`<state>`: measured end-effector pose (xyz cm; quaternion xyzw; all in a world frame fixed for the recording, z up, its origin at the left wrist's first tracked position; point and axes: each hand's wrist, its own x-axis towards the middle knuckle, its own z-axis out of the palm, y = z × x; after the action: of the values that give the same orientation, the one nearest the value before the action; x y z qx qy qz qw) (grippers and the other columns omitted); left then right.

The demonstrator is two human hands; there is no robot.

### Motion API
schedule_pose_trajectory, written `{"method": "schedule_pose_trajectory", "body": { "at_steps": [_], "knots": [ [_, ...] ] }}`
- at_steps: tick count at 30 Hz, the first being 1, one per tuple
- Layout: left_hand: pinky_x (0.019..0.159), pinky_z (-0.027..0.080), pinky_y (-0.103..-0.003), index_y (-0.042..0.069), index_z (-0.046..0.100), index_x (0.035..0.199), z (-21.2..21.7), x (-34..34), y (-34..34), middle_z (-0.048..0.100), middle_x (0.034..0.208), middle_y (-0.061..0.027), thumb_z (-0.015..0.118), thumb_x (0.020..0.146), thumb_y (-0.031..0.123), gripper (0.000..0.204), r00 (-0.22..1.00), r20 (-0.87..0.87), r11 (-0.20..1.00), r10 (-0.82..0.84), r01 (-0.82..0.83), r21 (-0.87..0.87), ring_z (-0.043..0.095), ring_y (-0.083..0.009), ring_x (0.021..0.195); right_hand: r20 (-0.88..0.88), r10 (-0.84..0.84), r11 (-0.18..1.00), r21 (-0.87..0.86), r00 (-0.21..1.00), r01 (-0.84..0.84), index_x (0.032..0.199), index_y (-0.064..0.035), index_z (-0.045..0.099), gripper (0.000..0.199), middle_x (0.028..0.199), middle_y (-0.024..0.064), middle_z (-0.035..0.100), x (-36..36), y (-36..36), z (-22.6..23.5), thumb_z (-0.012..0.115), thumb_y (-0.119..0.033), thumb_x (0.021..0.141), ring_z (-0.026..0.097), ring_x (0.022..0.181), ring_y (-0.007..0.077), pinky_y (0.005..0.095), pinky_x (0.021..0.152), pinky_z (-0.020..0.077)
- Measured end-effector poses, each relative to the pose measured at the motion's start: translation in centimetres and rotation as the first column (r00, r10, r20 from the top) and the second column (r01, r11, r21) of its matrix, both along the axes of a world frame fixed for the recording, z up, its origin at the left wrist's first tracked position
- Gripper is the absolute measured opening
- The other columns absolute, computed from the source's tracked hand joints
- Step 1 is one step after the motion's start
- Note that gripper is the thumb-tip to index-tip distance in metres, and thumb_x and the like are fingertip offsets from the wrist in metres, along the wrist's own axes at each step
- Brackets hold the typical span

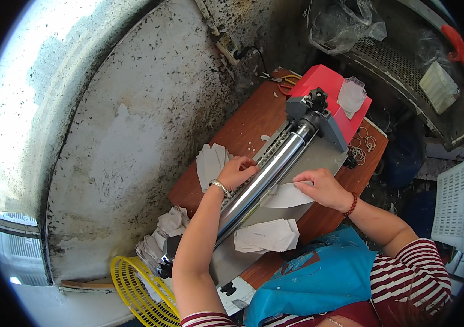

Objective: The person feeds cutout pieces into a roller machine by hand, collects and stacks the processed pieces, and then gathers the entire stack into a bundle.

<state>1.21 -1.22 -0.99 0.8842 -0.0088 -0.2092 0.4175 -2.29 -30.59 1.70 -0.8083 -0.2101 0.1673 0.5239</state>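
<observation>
My right hand [323,188] pinches the right end of a white paper piece [287,196], which lies on the near metal plate of a roller machine and reaches toward its shiny steel roller [267,182]. Across the roller, my left hand [236,173] bends its fingers in close to the roller's far side; whatever is between them is hidden. A stack of white paper pieces [266,235] rests on the near plate, below the held piece. Beside my left hand, more white pieces [211,162] lie fanned on the brown table.
The machine's red housing [319,79] stands at the table's far end. Rubber bands [360,147] lie beside it. Crumpled white paper [163,231] and a yellow basket [136,283] are at the lower left. A white crate [458,204] stands right. Blue cloth [313,278] covers my lap.
</observation>
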Motion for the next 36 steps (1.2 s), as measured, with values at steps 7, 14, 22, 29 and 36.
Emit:
{"method": "schedule_pose_trajectory", "body": {
  "at_steps": [7, 14, 22, 29, 36],
  "knots": [
    [0.078, 0.05, -0.028, 0.004, 0.068, 0.11, 1.1, -0.8, -0.1, 0.064, 0.093, -0.0052, 0.066, 0.085, 0.024, 0.033, 1.0, -0.015, 1.0, -0.016, 0.016, 0.013, 0.059, -0.0118, 0.085, -0.277, -0.045, 0.997, 0.044, 0.96, 0.06, 0.106, 0.0023, 0.067, 0.025, 0.086, 0.0139, 0.072, -1.1, 0.7, 0.3, 0.06, -0.015, 0.09, 0.07, 0.072, 0.0221, 0.0322, 0.069, 0.0538],
    [0.069, 0.05, -0.028, 0.003, 0.07, 0.097, -1.0, -0.3, 2.3, 0.065, 0.078, -0.0017, 0.069, 0.08, 0.012, 0.019, 0.981, 0.045, 0.98, 0.19, -0.186, -0.067, 0.059, -0.0112, 0.071, 0.114, 0.026, 0.999, 0.015, 0.993, -0.028, 0.099, -0.0005, 0.067, 0.021, 0.078, 0.0109, 0.07, -1.5, 0.7, 0.3, 0.063, -0.018, 0.089, 0.065, 0.063, 0.0236, 0.0346, 0.061, 0.0521],
    [0.068, 0.051, -0.032, 0.006, 0.069, 0.094, -1.7, 0.2, 9.4, 0.069, 0.084, -0.0066, 0.064, 0.08, 0.007, 0.016, 0.642, 0.508, 0.743, 0.574, -0.669, 0.005, 0.064, -0.0179, 0.073, 0.578, 0.374, 0.927, -0.218, 0.725, -0.305, 0.09, -0.0096, 0.065, 0.025, 0.084, 0.0037, 0.056, -5.8, 2.2, 0.0, 0.076, -0.027, 0.076, 0.057, 0.08, 0.0215, 0.0346, 0.068, 0.0431],
    [0.085, 0.052, -0.041, 0.011, 0.071, 0.102, -3.5, -1.7, 9.9, 0.069, 0.099, -0.0114, 0.064, 0.08, 0.015, 0.023, 0.965, 0.196, 0.731, 0.173, -0.259, 0.632, 0.066, -0.0292, 0.094, 0.753, 0.342, 0.94, -0.279, 0.562, -0.197, 0.092, -0.0092, 0.064, 0.028, 0.085, 0.0022, 0.054, -7.1, 2.9, -0.6, 0.076, -0.028, 0.074, 0.056, 0.08, 0.0179, 0.0329, 0.071, 0.0399],
    [0.094, 0.049, -0.042, 0.013, 0.068, 0.113, -2.9, -1.9, 8.8, 0.066, 0.112, -0.0111, 0.067, 0.08, 0.021, 0.034, 0.98, -0.008, 0.775, 0.2, -0.153, 0.613, 0.062, -0.0303, 0.107, 0.708, 0.33, 0.944, -0.249, 0.624, -0.216, 0.095, -0.0087, 0.066, 0.027, 0.084, 0.0023, 0.054, -7.8, 2.1, -0.6, 0.075, -0.025, 0.075, 0.055, 0.079, 0.0176, 0.033, 0.07, 0.0391]
  ]
}}
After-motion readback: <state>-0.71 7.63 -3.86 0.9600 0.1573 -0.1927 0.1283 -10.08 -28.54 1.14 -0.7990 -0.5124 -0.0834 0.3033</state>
